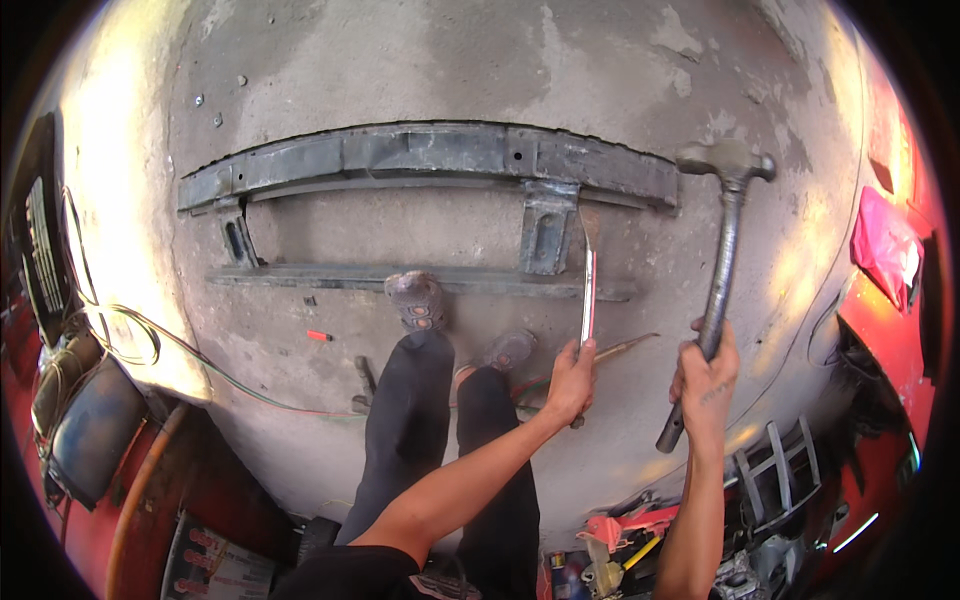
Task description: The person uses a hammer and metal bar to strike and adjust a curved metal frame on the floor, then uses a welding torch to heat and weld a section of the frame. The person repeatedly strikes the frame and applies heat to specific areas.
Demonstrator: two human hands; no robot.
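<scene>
My right hand (708, 380) is closed around the handle of a ball-peen hammer (722, 260), held upright with its head farthest from me. In my closed left hand (572, 385) is a long, flat chisel-like bar (588, 300) with a reddish side. Its rusty far end appears beside the right bracket (548, 235) of a dark metal bumper beam (420, 152); whether they touch I cannot tell. The curved beam lies on the floor, joined by two brackets to a thin straight rail (320, 276). My left shoe (415, 300) overlaps that rail.
A torch (625, 347) and thin hoses (240, 378) lie near my feet, with a small red piece (320, 336) to the left. Tools and parts crowd the lower right beside a metal frame (780, 475). A pink bag (885, 245) rests on a red panel (890, 330).
</scene>
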